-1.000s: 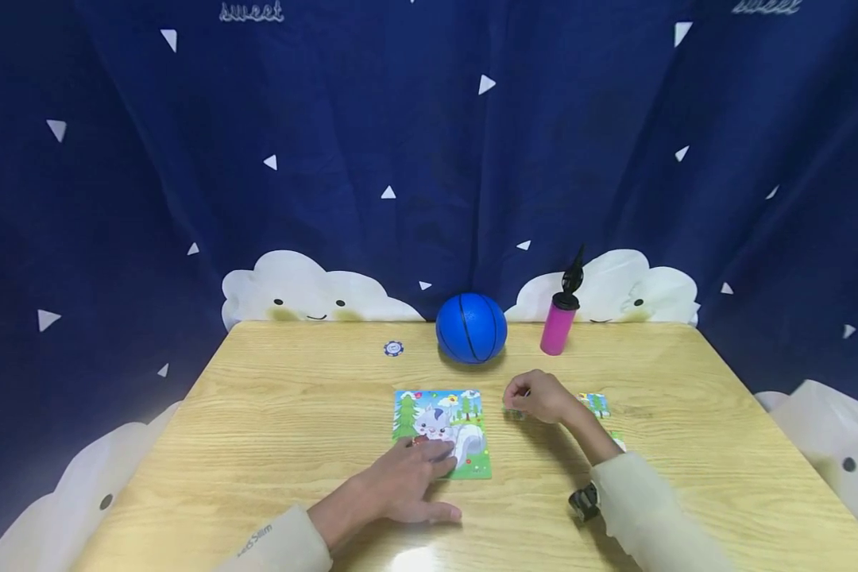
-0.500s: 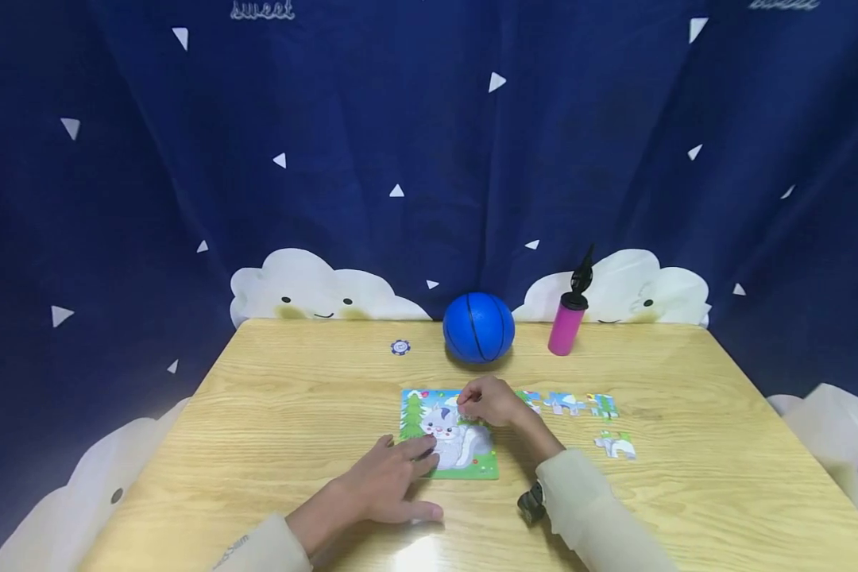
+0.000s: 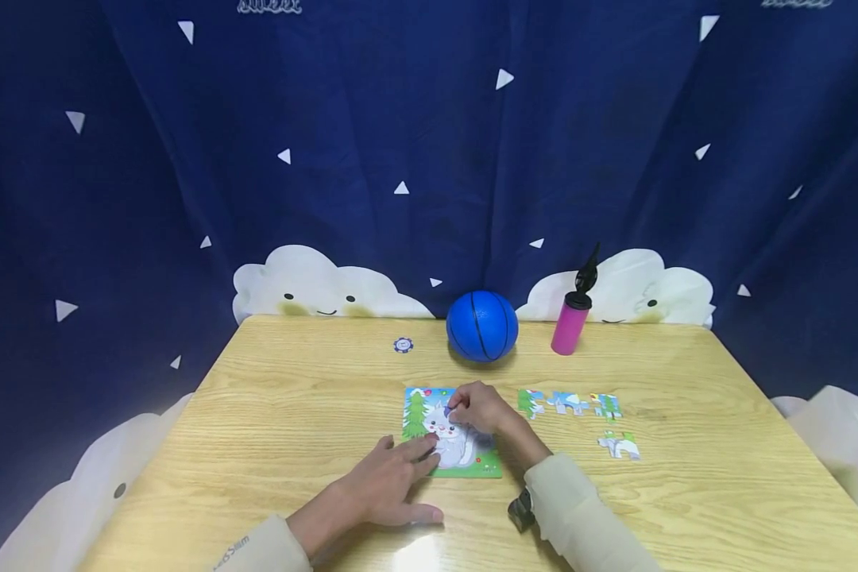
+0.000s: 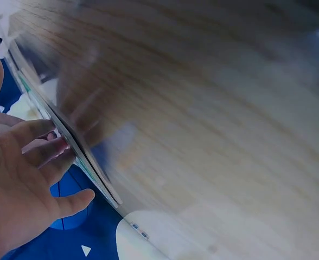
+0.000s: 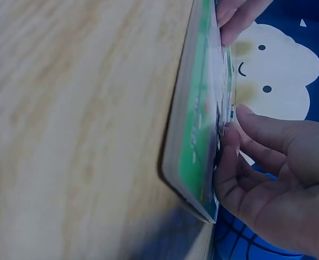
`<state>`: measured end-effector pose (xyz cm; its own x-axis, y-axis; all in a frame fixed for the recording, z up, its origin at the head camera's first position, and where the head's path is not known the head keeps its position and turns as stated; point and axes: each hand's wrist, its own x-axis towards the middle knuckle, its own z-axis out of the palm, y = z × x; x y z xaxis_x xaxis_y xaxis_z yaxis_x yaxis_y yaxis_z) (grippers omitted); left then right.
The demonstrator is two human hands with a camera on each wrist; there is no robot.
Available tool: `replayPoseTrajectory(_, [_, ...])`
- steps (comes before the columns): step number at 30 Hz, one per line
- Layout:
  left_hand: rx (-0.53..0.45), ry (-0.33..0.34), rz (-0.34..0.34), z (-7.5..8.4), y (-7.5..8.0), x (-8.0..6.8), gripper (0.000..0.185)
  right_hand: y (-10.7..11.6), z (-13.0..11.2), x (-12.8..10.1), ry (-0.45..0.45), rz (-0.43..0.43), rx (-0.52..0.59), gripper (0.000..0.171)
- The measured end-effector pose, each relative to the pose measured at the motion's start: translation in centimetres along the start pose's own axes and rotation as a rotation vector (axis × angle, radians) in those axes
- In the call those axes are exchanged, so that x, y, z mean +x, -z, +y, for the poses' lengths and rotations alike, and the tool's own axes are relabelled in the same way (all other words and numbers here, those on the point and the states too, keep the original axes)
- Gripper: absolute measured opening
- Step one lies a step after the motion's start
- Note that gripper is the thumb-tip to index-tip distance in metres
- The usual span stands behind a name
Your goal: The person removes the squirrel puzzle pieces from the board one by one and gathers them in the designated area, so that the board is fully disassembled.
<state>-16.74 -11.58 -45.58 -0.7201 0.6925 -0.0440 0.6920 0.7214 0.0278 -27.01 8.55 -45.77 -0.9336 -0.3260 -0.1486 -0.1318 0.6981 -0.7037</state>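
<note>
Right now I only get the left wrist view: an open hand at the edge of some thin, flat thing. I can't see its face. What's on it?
Observer: The head view shows a picture puzzle with a pale, squirrel-like animal on it.

Operator: Cute! Where's the right hand, then?

Observer: Over the upper right part of the puzzle, fingertips by the animal's head.

Operator: Anything lying off to the side?

Observer: Yes, loose jigsaw pieces on the wooden table, to the right of the puzzle.
</note>
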Motion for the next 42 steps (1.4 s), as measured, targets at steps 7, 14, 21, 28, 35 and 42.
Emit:
replayPoseTrajectory(7, [0.011, -0.001, 0.006, 0.1, 0.1, 0.1, 0.082, 0.1, -0.3, -0.1, -0.018, -0.021, -0.01, 0.009])
replayPoseTrajectory(14, [0.01, -0.002, 0.004, 0.2, 0.1, 0.2, 0.083, 0.5, -0.1, -0.1, 0.005, 0.0, 0.009, 0.006])
replayPoseTrajectory(21, [0.001, -0.006, 0.008, 0.2, 0.3, 0.3, 0.083, 1.3, 0.5, -0.2, 0.058, -0.029, 0.122, 0.008])
replayPoseTrajectory(28, [-0.012, 0.006, -0.007, 0.2, 0.3, 0.3, 0.083, 2.7, 1.5, -1.0, 0.114, -0.041, 0.177, 0.011])
replayPoseTrajectory(35, [-0.032, 0.014, -0.015, 0.2, 0.3, 0.3, 0.083, 4.5, 2.8, -2.4, 0.2, -0.046, 0.211, 0.014])
replayPoseTrajectory(42, [-0.036, 0.013, -0.021, 0.2, 0.4, 0.2, 0.083, 6.7, 4.9, -3.7, 0.203, -0.026, 0.181, 0.012])
